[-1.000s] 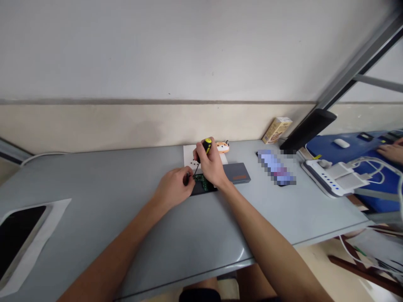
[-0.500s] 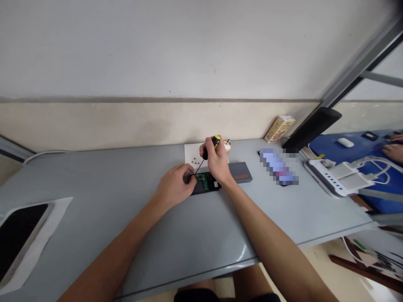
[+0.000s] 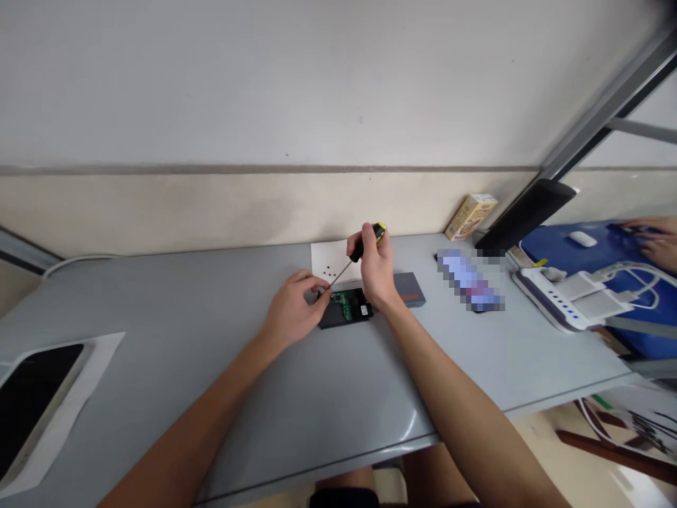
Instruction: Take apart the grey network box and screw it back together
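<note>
My right hand [image 3: 376, 271] is closed round a black and yellow screwdriver [image 3: 367, 245], tilted so its thin shaft slants down to the left. My left hand [image 3: 293, 310] pinches at the shaft's tip, just left of an opened black device [image 3: 346, 310] whose green circuit board shows. What the left fingertips hold is too small to see. A white paper [image 3: 331, 262] with a few small dark screws lies behind the device. A grey cover [image 3: 410, 289] with an orange label rests to its right.
The grey table [image 3: 317, 395] runs to a front edge near me. A dark tablet [image 3: 32, 395] on white paper sits far left. A phone [image 3: 470, 286], a small carton [image 3: 470, 215], a white power strip [image 3: 560, 300] and another person's hand [image 3: 656, 240] are at right.
My right hand has lifted and tilted the screwdriver, its handle swinging up and right. My left fingers moved from the device's edge to the shaft's tip. The other person's hand shifted.
</note>
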{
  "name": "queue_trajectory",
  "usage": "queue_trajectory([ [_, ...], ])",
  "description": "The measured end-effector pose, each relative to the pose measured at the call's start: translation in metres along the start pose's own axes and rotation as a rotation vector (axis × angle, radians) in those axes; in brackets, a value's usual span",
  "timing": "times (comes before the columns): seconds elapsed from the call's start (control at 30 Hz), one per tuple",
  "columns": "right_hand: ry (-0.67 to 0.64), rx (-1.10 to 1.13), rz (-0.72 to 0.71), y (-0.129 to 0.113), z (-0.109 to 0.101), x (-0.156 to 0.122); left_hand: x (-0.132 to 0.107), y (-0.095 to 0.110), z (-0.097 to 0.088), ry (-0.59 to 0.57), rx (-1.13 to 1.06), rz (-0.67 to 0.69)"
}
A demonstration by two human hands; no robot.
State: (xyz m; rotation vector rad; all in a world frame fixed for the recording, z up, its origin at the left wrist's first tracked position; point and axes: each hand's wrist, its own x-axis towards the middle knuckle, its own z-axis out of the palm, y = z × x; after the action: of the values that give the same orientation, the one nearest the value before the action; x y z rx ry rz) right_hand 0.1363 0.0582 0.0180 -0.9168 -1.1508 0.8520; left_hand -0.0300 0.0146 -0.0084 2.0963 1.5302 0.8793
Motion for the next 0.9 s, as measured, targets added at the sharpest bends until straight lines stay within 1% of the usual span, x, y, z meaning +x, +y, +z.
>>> queue_trajectory([
  [0.13, 0.031, 0.001, 0.002, 0.0035, -0.0016, 0.0027, 0.0003, 0.0001, -0.0004, 0.013, -0.048, -0.001],
  [0.37, 0.01, -0.035, 0.001, 0.002, -0.0016, 0.0029, 0.0013, 0.0014, -0.0014, -0.006, -0.108, -0.01],
  [0.5, 0.007, 0.002, 0.016, -0.0002, -0.0003, 0.0003, 0.0023, -0.0031, -0.0064, 0.001, -0.025, -0.02],
  [0.6, -0.022, 0.001, 0.023, 0.0, 0.0015, -0.0025, 0.0029, -0.0069, -0.009, 0.009, 0.045, -0.061],
  [0.77, -0.084, 0.025, 0.002, 0.0043, 0.0047, -0.005, 0.0017, -0.0068, -0.0073, -0.092, 0.133, -0.116],
  [0.9, -0.1, 0.035, -0.008, 0.0064, 0.0059, -0.0058, -0.0001, -0.0049, -0.0049, -0.121, 0.174, -0.125],
])
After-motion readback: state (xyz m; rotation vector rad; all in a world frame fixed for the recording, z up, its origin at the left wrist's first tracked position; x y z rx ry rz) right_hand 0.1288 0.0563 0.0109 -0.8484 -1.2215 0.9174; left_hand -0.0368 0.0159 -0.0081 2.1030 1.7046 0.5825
